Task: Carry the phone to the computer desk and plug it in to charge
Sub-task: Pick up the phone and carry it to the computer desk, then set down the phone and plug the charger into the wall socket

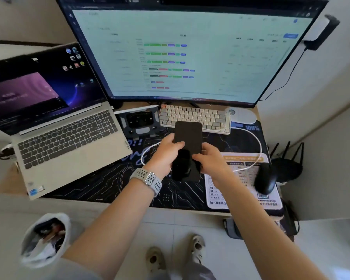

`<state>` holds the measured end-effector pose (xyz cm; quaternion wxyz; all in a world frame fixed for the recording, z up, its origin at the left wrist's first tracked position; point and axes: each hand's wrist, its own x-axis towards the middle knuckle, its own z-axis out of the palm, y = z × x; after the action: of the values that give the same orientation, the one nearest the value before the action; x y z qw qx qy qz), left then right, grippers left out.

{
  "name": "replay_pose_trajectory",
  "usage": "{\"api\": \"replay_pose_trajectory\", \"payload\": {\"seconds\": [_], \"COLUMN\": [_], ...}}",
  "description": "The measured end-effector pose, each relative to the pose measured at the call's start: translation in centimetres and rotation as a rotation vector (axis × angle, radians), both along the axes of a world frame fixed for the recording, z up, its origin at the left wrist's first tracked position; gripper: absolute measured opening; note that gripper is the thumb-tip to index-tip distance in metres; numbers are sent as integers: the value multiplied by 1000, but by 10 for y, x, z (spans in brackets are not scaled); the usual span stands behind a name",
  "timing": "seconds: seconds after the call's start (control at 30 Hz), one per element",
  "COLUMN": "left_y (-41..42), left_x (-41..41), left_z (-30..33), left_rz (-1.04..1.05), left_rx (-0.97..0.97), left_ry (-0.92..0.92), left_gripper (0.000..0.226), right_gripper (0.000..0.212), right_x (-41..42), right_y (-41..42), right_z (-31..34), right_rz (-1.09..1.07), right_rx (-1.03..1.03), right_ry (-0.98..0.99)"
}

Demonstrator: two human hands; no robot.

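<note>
A black phone (188, 138) with a dark screen is held above the desk mat, long side pointing away from me. My left hand (166, 152) grips its left edge, thumb lying across the screen. My right hand (210, 160) holds its right edge near the lower half. A white charging cable (258, 142) loops over the mat from the keyboard's right end, round to the right and back under my hands. Its plug end is hidden behind my hands and the phone.
An open laptop (69, 142) sits at the left, a large monitor (190, 53) behind a white keyboard (194, 116). A black mouse (265, 178) lies on the mat at right, a router (287, 164) beyond it. A bin with a bag (45, 239) stands on the floor.
</note>
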<state>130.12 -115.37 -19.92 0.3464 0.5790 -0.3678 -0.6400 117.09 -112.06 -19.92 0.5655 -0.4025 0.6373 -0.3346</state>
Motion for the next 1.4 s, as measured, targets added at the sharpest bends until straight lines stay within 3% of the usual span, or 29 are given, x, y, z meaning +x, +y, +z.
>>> {"api": "replay_pose_trajectory", "payload": {"seconds": [0.23, 0.53, 0.73, 0.87, 1.0, 1.07, 1.23, 1.4], "left_y": [6, 29, 27, 25, 23, 22, 3, -19], "left_x": [-8, -13, -11, -11, -9, -5, 16, 33], "left_z": [-57, -103, -114, -117, -118, -117, -107, -92], "left_rz": [-68, -154, -185, -247, -354, -391, -156, -194], "left_rx": [90, 253, 140, 93, 26, -27, -98, -259], "left_ry": [-132, -340, -448, -505, -571, -616, -570, -771], "left_gripper": [16, 25, 27, 26, 5, 10, 19, 15], "right_gripper": [24, 17, 12, 20, 26, 27, 31, 32], "right_x": [-4, -9, -6, -3, -3, -4, -5, -3], "right_y": [9, 32, 28, 24, 18, 17, 14, 11], "right_z": [-52, -116, -132, -134, -133, -133, -133, -128], "right_rz": [7, 57, 112, 185, 250, 275, 318, 375], "right_rx": [80, 180, 170, 189, 186, 186, 201, 188], "right_ry": [114, 364, 527, 688, 830, 886, 915, 972]}}
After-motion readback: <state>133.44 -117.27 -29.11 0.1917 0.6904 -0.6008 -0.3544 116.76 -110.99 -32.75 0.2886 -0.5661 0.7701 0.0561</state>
